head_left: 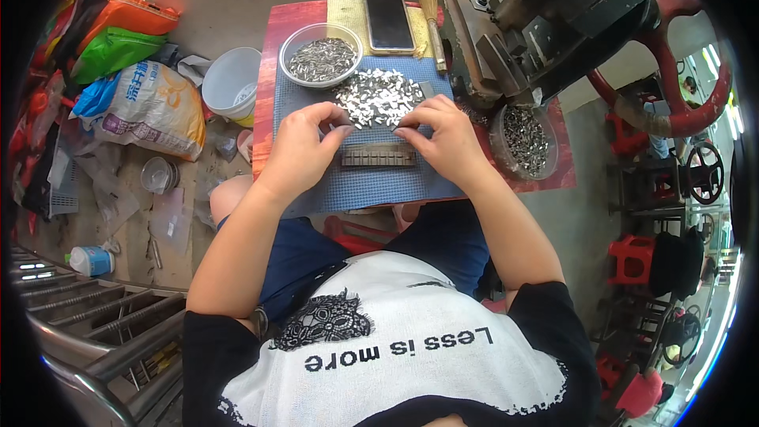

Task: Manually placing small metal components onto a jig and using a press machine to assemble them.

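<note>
On a blue ribbed mat (304,182) lies a loose pile of small shiny metal pieces (379,95). At the pile's near left edge is my left hand (310,138), thumb and index finger drawn together. My right hand (439,134) pinches in the same way at the near right edge. What either pinch holds, if anything, is too small to make out. Between my wrists sits a narrow slotted metal block (378,155), just nearer to me than the pile. A clear round tub (322,55) of thin metal pins stands behind my left hand.
A phone (389,24) and a brush (430,24) lie at the back. A dark machine (506,39) with a red handwheel (688,103) crowds the right, above another tub of metal bits (523,142). Left are a white bucket (231,83) and filled sacks (150,111).
</note>
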